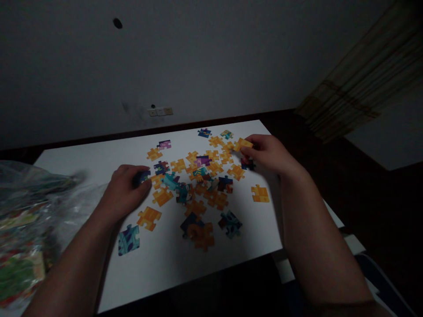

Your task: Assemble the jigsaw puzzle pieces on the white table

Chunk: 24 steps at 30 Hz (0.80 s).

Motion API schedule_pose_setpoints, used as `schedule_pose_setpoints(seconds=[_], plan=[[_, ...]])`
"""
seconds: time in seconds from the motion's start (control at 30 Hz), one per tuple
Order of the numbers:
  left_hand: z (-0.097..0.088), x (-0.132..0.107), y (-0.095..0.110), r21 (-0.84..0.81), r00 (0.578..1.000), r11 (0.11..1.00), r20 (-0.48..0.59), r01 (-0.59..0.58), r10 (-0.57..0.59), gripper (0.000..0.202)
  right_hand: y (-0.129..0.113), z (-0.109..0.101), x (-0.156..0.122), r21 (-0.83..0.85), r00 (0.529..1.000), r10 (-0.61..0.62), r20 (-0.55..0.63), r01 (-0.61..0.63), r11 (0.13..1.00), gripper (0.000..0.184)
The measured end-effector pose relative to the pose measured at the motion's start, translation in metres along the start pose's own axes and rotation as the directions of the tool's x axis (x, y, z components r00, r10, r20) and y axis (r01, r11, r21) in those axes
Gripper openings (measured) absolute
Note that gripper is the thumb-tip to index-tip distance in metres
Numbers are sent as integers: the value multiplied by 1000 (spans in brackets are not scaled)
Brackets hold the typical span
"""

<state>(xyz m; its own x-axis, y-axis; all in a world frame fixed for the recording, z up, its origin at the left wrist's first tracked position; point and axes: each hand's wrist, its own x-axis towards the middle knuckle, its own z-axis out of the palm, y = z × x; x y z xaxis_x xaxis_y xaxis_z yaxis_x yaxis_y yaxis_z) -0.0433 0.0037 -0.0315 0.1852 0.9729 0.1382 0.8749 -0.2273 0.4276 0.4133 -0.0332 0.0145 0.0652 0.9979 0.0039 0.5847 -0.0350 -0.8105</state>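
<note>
Jigsaw pieces, mostly orange backs with some printed faces up, lie in a loose heap on the white table. At the heap's left side my left hand is closed on a dark blue puzzle piece between thumb and fingers. On the far right my right hand pinches an orange puzzle piece by its right edge. A dark piece lies just below the right hand. Near my left forearm is a teal piece with a straight edge.
Clear plastic bags with colourful contents cover the table's left end. Behind the table stands a grey wall with sockets. A striped curtain hangs at the right, and part of a chair shows at lower right.
</note>
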Motion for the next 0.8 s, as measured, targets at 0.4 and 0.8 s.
schedule_pose_setpoints(seconds=[0.4,0.8], plan=[[-2,-1,4,-8,1000,1000,-1,5,-5,54,-49,5,-32,420,957,-200,208,98,902,30],[1,-1,-1,-10,999,999,2,-40,40,59,-22,9,-9,405,970,-167,174,84,911,23]])
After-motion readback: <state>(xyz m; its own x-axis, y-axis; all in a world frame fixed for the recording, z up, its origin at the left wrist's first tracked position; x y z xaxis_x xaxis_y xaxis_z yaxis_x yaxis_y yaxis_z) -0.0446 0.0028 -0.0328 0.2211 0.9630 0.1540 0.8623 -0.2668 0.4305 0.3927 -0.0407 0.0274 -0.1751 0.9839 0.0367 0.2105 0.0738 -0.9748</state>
